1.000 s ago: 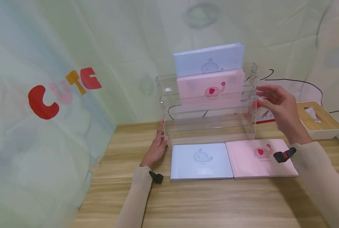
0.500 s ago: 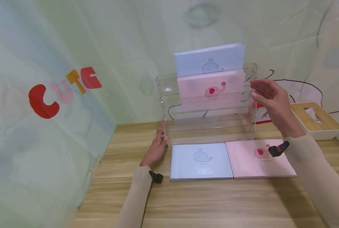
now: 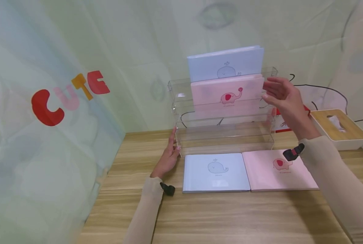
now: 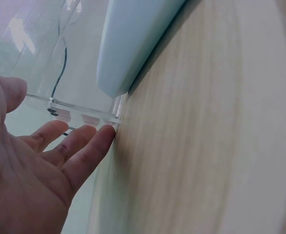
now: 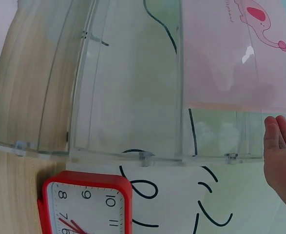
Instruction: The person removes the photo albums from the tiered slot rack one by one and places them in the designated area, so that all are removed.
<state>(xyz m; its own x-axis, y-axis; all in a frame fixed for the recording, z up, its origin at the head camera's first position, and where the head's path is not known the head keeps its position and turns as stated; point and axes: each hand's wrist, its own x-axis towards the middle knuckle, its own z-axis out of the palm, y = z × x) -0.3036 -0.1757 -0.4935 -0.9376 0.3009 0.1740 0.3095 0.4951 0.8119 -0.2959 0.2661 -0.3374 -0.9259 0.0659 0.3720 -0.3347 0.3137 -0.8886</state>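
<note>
"What stands in the clear rack (image 3: 227, 132)?"

"From its middle, as the head view shows it, the standing pink book (image 3: 224, 89) sits toward 12 o'clock, with the standing blue book (image 3: 225, 62) behind it and higher up."

"And the left hand (image 3: 167, 161)?"

"At 8 o'clock. It grasps nothing; its loosely extended fingers touch the rack's side."

"The right hand (image 3: 286, 101)?"

"At 3 o'clock, just beside the standing pink book's edge. It is released, fingers slightly bent and thumb apart. Whether the tips touch the book, I cannot tell."

"What lies on the surface (image 3: 230, 217)?"

"The flat blue book (image 3: 216, 174) at 6 o'clock, its whale facing up. On its 3 o'clock side the flat pink book (image 3: 271, 176), with an elephant, lies edge to edge with it, partly covered by the right sleeve (image 3: 327, 169)."

"Anything else?"

"A red clock (image 5: 86, 207) at 3 o'clock, partly behind the right hand, and farther out that way a tissue box (image 3: 334, 135) with a wooden lid."
</note>
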